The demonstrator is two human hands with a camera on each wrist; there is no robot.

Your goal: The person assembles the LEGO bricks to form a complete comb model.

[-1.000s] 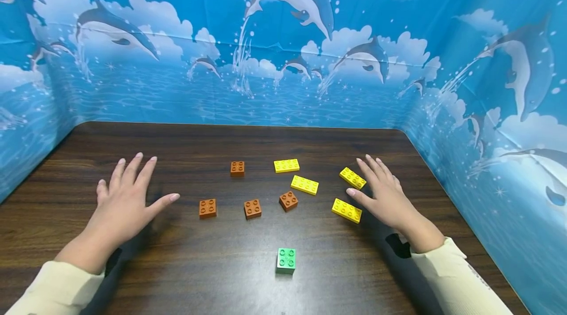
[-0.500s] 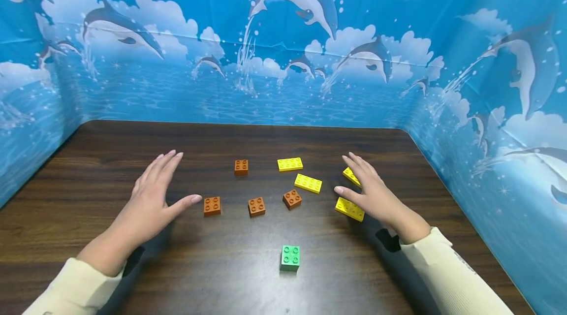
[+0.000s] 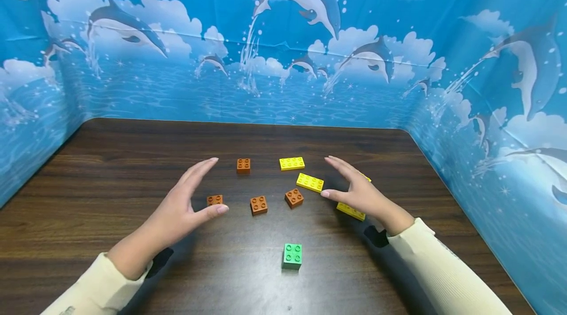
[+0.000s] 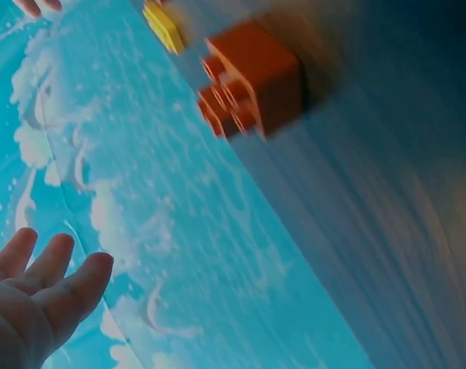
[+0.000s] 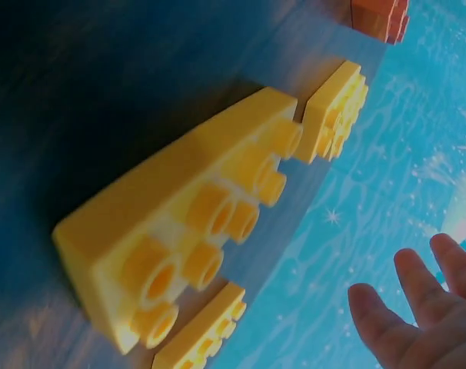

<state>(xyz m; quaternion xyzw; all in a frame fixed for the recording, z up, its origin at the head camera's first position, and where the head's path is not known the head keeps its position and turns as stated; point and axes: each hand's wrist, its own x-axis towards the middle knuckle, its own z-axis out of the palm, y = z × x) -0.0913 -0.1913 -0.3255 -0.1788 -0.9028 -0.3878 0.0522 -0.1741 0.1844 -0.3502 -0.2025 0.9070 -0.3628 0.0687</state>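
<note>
My left hand (image 3: 177,211) hovers at the left with fingers extended and thumb apart, holding nothing. Its thumb partly covers an orange-brown toy brick (image 3: 214,200). On the right my right hand (image 3: 361,192) hangs palm inward, also holding nothing, above a yellow plate brick (image 3: 351,211); another yellow brick behind it is mostly hidden. Between the hands lie more orange-brown bricks (image 3: 259,204) and two yellow bricks (image 3: 310,182). A green brick (image 3: 292,256) sits nearest me. In the right wrist view a yellow brick (image 5: 179,207) looms large beside the fingers (image 5: 425,292).
The bricks lie spread on a dark wood-grain table (image 3: 155,142). A blue curtain with dolphins (image 3: 274,93) rises along its back and both sides.
Both hands have moved inward toward the bricks, the left one farther. My right hand now covers more of the far-right yellow brick. The bricks keep their places on the table.
</note>
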